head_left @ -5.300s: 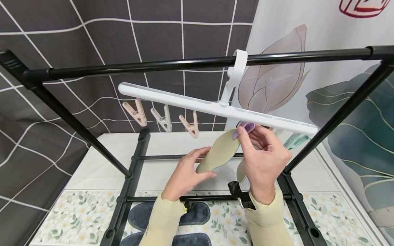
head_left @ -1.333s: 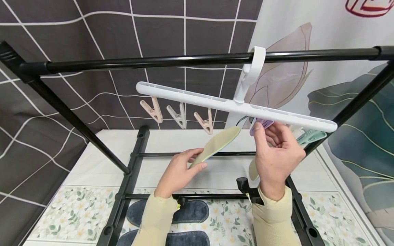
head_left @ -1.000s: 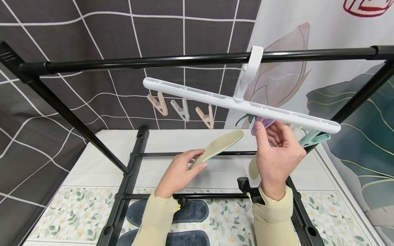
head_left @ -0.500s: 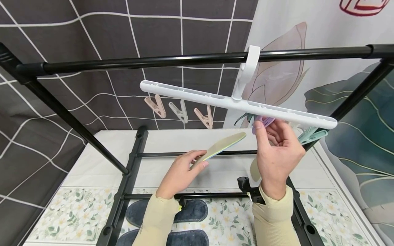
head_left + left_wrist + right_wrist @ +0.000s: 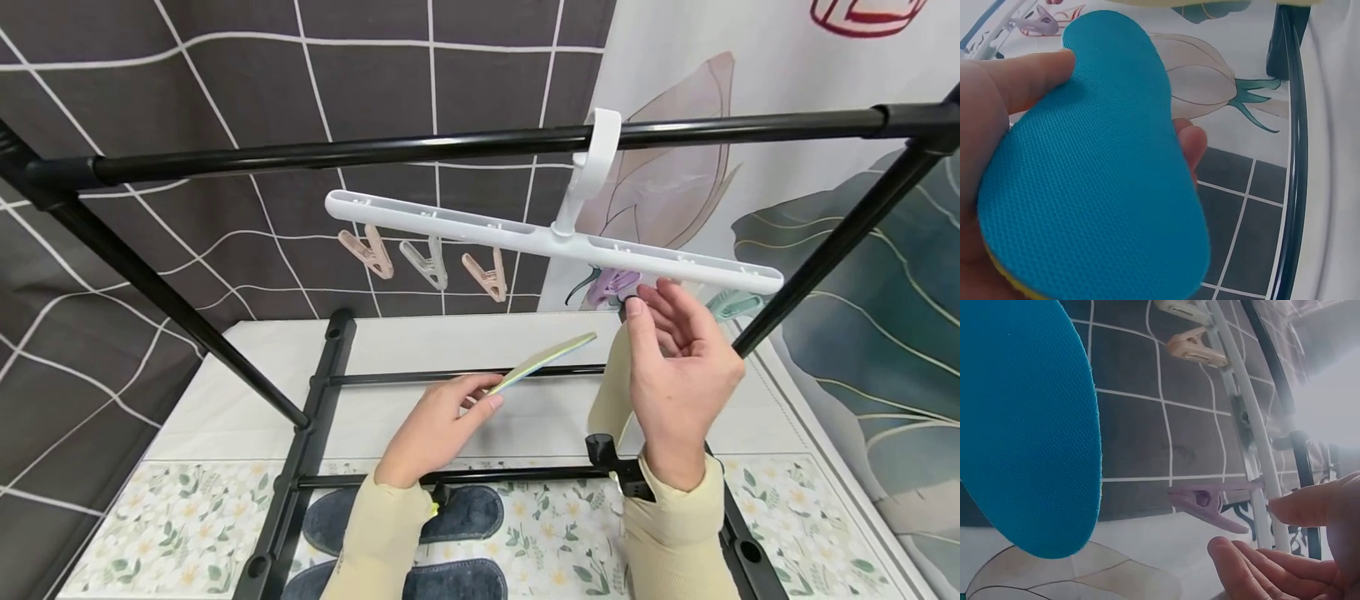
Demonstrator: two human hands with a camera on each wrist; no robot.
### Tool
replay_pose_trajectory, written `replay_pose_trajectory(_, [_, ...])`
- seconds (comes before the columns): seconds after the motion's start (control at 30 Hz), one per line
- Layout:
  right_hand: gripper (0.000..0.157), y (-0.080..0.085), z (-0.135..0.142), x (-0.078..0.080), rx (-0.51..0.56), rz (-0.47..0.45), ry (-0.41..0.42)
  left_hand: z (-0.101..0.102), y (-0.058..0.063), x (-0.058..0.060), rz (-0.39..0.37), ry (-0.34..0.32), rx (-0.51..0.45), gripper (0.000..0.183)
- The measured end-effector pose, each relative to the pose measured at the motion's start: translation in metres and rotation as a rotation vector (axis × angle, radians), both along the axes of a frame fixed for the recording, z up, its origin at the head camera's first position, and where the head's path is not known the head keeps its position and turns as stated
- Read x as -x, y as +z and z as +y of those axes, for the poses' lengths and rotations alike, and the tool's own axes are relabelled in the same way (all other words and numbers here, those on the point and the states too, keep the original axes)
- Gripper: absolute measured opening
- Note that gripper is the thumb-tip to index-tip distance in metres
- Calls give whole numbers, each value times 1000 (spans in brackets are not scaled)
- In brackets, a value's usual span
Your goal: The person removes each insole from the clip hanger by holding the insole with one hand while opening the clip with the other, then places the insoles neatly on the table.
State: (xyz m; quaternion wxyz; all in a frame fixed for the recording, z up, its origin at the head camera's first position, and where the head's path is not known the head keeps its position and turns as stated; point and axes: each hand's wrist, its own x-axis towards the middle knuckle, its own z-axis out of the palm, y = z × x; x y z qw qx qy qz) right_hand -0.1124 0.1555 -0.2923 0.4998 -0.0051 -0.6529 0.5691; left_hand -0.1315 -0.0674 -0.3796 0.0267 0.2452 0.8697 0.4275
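Note:
My left hand [image 5: 442, 425] grips a shoe insole [image 5: 543, 360] by one end, thumb and fingers on either side. Its upper face is pale; the left wrist view shows a blue textured underside [image 5: 1097, 156]. My right hand [image 5: 682, 375] is beside a purple clothespin [image 5: 611, 285] under the white hanger [image 5: 465, 232]. In the right wrist view, a gap separates thumb and fingers, with the purple clothespin [image 5: 1210, 506] apart from them and nothing in its jaws. A second pale insole [image 5: 611, 392] hangs partly behind my right hand; its upper end is hidden.
The hanger hooks over a black rack bar [image 5: 360, 152]. Two pink clothespins and a grey clothespin [image 5: 427, 262] hang at its left, a green clothespin [image 5: 731, 304] at its right. Black side posts flank my arms. Dark slippers [image 5: 465, 512] are below, on floral flooring.
The first insole was up at the purple clothespin; my left hand has lowered it away. My right hand has let go of the purple clothespin. The hanger has swung, and the second insole shows more.

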Motion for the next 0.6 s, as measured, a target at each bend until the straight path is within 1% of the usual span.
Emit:
replay_pose_trajectory(0.17, [23,8,-1,-11,-65,-7,-36,-2,1,-1,-41,-19,18,42])
replay_pose_trajectory(0.27, [22,11,3,-16,-108,-10,-67,-3,2,-3,-40,-41,21,42])
replay_pose_trajectory(0.43, [23,3,18,-16,-147,-13,-108,-2,2,-8,-20,-81,25,45])
replay_pose_trajectory(0.6, [22,-5,36,-13,-143,-3,-144,1,2,-15,0,-88,63,45])
